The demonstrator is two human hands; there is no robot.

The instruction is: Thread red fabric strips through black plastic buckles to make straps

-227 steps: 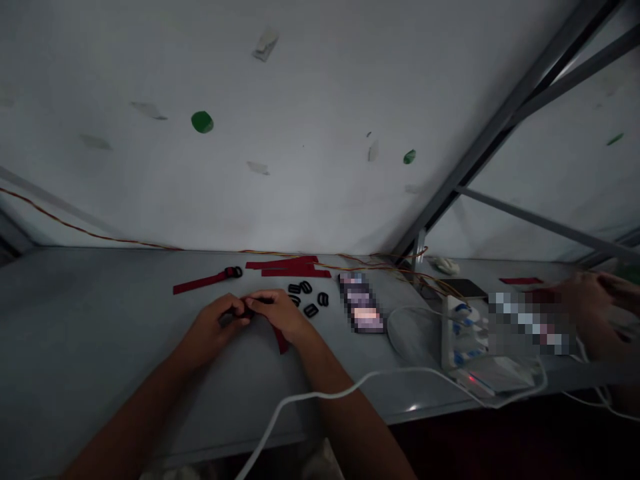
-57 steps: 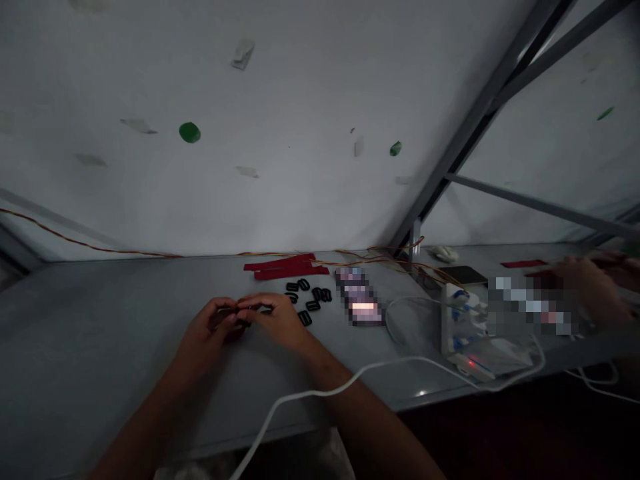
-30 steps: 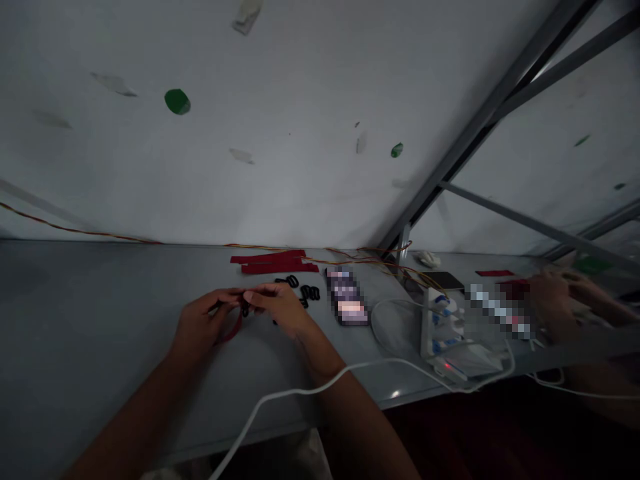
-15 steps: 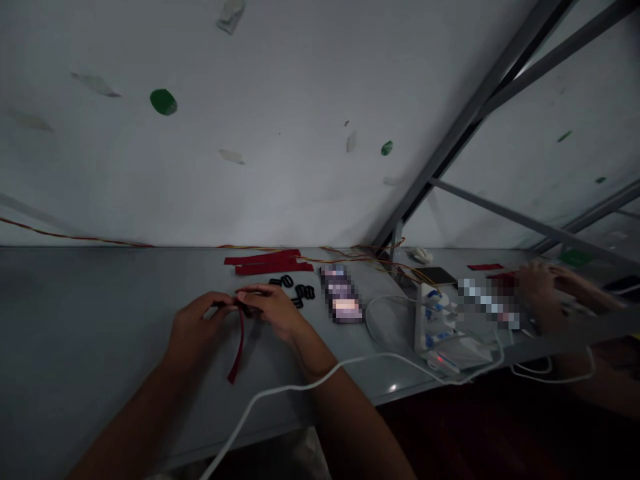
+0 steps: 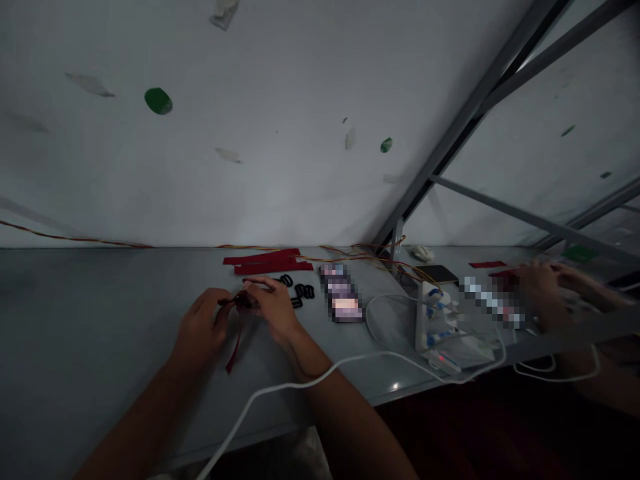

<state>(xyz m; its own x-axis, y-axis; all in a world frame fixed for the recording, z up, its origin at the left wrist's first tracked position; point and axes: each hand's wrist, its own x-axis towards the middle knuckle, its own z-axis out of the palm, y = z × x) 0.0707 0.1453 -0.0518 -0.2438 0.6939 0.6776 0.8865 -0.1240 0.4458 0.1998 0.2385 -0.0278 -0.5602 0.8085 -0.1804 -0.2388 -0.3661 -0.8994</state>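
Note:
Between my two hands is a red strap (image 5: pixel 233 350), its loose end hanging toward the table. My left hand (image 5: pixel 203 327) is closed, pinching the strap near a dark piece at its fingertips. My right hand (image 5: pixel 274 305) pinches a small black buckle (image 5: pixel 243 300) that meets the strap; fingers partly cover it, so how the strap runs through it cannot be made out. Just beyond and right of my right hand lie several black slide buckles (image 5: pixel 305 291). Further back, flat red straps (image 5: pixel 273 261) rest side by side.
A phone (image 5: pixel 343 293) lies right of the buckles. Beyond it stand a white power strip (image 5: pixel 435 320) with plugs and a dark flat object (image 5: pixel 436 274). A white cable (image 5: pixel 295 387) crosses over my right forearm. At far right, another person's hands (image 5: pixel 543 287) are near red strips.
My left hand has turned, and a dark piece now shows at its fingertips. The strap's hanging end has shifted slightly up and left. My right hand has moved slightly.

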